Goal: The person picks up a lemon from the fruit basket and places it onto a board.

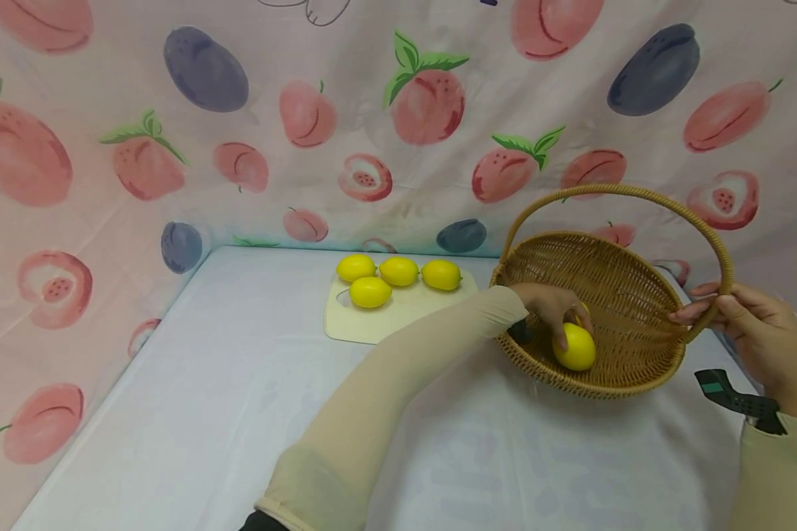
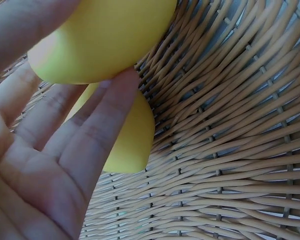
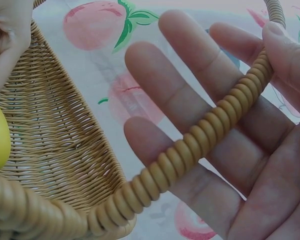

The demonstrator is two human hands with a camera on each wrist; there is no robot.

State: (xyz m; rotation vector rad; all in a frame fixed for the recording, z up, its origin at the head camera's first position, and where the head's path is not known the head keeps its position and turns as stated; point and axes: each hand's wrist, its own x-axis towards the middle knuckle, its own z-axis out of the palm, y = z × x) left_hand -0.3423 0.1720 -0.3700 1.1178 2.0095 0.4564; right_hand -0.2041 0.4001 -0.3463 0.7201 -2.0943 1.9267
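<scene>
Inside a wicker basket (image 1: 631, 317), my left hand (image 1: 553, 304) holds a yellow lemon (image 1: 576, 348) between thumb and fingers. A second lemon (image 2: 132, 142) lies in the basket just behind those fingers in the left wrist view, mostly hidden in the head view. My right hand (image 1: 764, 332) pinches the basket's handle (image 1: 720, 254) on its right side, thumb over the coiled wicker. The other fingers of that hand stretch loosely past the handle in the right wrist view. The basket is tilted, its opening turned toward the head camera.
Several more lemons (image 1: 398, 271) lie on a cream cutting board (image 1: 352, 324) at the back middle of the white-covered table (image 1: 226, 383). A fruit-printed cloth (image 1: 239, 214) hangs behind and along the left side.
</scene>
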